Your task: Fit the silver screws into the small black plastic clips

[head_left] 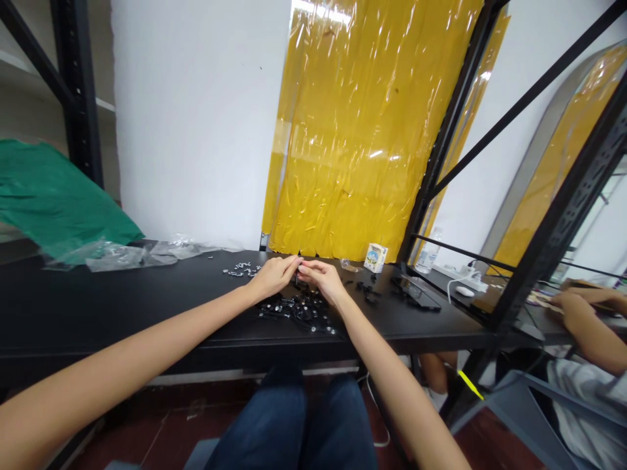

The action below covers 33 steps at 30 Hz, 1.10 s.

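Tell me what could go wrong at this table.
The black parts lie loose near the front edge of the table, so some could get knocked off. The left hand and right hand meet close to that pile; anything small slipping from them might get lost in it.

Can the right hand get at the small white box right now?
Probably yes: only a scrap of clear plastic seems to lie between the right hand and the white box, though that hand is busy beside the left hand.
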Tool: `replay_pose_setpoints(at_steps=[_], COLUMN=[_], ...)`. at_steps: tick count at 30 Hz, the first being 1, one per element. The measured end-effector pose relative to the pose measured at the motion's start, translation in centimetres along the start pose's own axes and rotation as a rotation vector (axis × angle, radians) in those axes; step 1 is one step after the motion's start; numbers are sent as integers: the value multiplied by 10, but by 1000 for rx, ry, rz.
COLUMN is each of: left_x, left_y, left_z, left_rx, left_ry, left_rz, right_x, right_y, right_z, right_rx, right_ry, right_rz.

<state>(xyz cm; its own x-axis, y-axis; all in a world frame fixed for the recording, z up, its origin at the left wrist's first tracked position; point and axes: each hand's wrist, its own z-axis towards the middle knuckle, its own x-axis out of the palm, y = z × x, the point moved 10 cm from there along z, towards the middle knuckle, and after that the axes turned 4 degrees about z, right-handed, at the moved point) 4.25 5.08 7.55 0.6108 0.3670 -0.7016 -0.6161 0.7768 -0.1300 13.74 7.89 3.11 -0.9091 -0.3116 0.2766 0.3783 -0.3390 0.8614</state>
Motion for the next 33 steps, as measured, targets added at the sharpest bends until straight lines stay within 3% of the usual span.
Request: replay_pose_setpoints(at_steps=[7, 13, 20, 28, 33], left_x=[-11, -12, -8, -5, -7], left_y=[18, 13, 25, 14, 3], left_z=[-1, 3, 5, 3, 3], left_rx=[-168, -29, -65, 5, 108], left_ry=[-52, -96, -105, -53, -11], left_rz=[36, -182, -387, -336, -90], right_x=[3, -10, -11, -7, -6], right_y=[-6, 4, 7, 10, 10], right_z=[0, 4, 3, 2, 2], right_rx=[30, -71, -80, -108, -114], right_ry=[27, -65, -82, -64, -56], right_rz=[-44, -22, -40, -90, -106])
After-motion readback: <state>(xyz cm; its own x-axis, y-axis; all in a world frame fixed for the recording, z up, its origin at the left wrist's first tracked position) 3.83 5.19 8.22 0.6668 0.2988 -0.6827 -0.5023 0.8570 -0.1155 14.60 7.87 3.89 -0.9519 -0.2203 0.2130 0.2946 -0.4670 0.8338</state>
